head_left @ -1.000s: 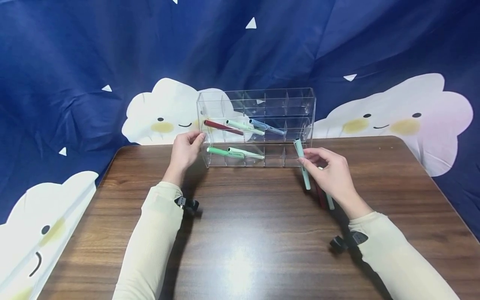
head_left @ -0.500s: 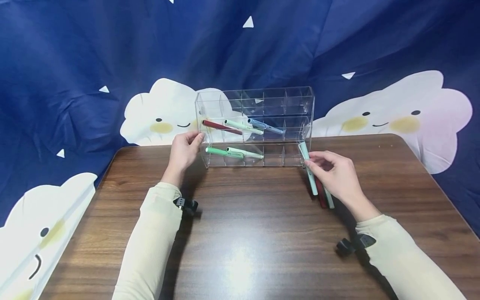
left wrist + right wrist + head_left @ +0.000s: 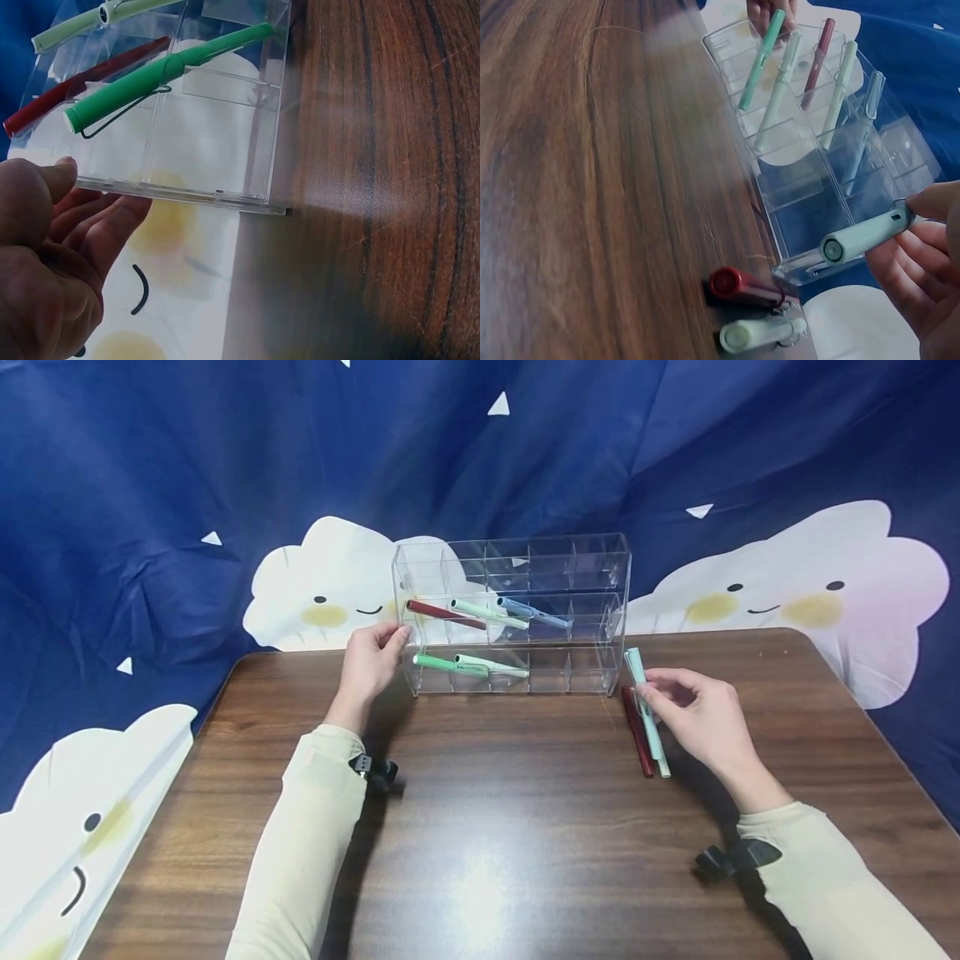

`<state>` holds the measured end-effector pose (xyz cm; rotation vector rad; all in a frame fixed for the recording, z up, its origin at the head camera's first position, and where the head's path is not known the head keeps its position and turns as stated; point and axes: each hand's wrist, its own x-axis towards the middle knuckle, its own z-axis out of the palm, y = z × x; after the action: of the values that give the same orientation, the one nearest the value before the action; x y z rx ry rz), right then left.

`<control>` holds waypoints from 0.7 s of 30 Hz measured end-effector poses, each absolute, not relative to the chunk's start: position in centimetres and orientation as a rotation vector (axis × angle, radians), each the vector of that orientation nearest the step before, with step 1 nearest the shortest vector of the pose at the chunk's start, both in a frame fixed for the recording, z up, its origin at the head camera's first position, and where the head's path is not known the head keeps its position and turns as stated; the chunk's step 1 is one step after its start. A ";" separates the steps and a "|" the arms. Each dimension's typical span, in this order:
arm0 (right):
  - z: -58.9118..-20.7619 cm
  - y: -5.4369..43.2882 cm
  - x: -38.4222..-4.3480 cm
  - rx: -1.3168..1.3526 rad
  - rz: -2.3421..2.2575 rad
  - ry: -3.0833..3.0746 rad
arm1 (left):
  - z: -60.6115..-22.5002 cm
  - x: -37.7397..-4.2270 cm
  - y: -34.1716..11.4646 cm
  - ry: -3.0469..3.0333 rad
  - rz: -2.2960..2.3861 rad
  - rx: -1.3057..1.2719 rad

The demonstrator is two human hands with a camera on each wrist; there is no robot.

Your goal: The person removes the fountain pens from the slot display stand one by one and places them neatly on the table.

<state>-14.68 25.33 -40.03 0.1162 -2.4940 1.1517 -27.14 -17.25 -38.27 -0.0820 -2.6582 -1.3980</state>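
Mint pen (image 3: pixel 648 717) pinched in our right hand (image 3: pixel 703 720), frame right; left hand (image 3: pixel 370 662) grips the rack (image 3: pixel 551 672), upper centre, so let's brace it, folks.

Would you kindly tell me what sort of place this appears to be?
Probably an indoor staged workspace: a wood-grain table, a blue cloud-patterned cloth behind it, and a clear pen rack.

No legible text, pens (image 3: pixel 442 664) perhaps too small
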 end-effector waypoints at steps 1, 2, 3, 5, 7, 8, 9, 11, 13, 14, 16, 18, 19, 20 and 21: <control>-40.0 25.5 -14.6 0.103 1.152 -2.506 | -38.3 -27.2 -17.2 -2.659 -1.401 -0.078; -40.0 25.7 -14.6 0.094 1.157 -2.515 | -38.3 -27.2 -17.2 -2.657 -1.401 -0.076; -40.0 25.9 -14.6 0.085 1.165 -2.525 | -38.3 -27.2 -17.2 -2.655 -1.399 -0.076; -40.2 26.4 -14.5 0.069 1.152 -2.546 | -38.3 -27.1 -17.2 -2.657 -1.393 -0.076; -40.3 26.7 -14.4 0.058 1.147 -2.560 | -38.3 -27.1 -17.2 -2.655 -1.393 -0.079; -40.3 26.9 -14.3 0.055 1.147 -2.565 | -38.3 -27.1 -17.2 -2.653 -1.392 -0.082; -40.4 27.0 -14.3 0.052 1.143 -2.570 | -38.2 -27.1 -17.2 -2.654 -1.392 -0.082; -40.4 27.3 -14.1 0.046 1.135 -2.582 | -38.3 -27.1 -17.2 -2.655 -1.393 -0.080; -40.6 27.6 -14.1 0.045 1.125 -2.596 | -38.3 -27.2 -17.3 -2.656 -1.389 -0.076; -40.7 27.7 -14.1 0.043 1.122 -2.603 | -38.3 -27.2 -17.3 -2.656 -1.384 -0.077; -41.0 28.1 -14.1 0.036 1.110 -2.617 | -38.3 -27.3 -17.3 -2.653 -1.375 -0.083; -41.2 28.3 -14.0 0.023 1.094 -2.632 | -38.4 -27.3 -17.3 -2.655 -1.367 -0.091; -41.3 28.5 -14.0 0.015 1.085 -2.638 | -38.3 -27.3 -17.4 -2.656 -1.369 -0.094; -41.4 28.6 -14.0 0.007 1.079 -2.645 | -38.3 -27.3 -17.4 -2.657 -1.374 -0.094; -41.5 28.7 -14.0 0.003 1.072 -2.651 | -38.3 -27.3 -17.4 -2.659 -1.376 -0.094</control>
<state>-13.99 28.68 -41.51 0.0025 -2.6509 1.0716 -27.29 -17.35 -38.32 -0.0936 -2.6592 -1.3764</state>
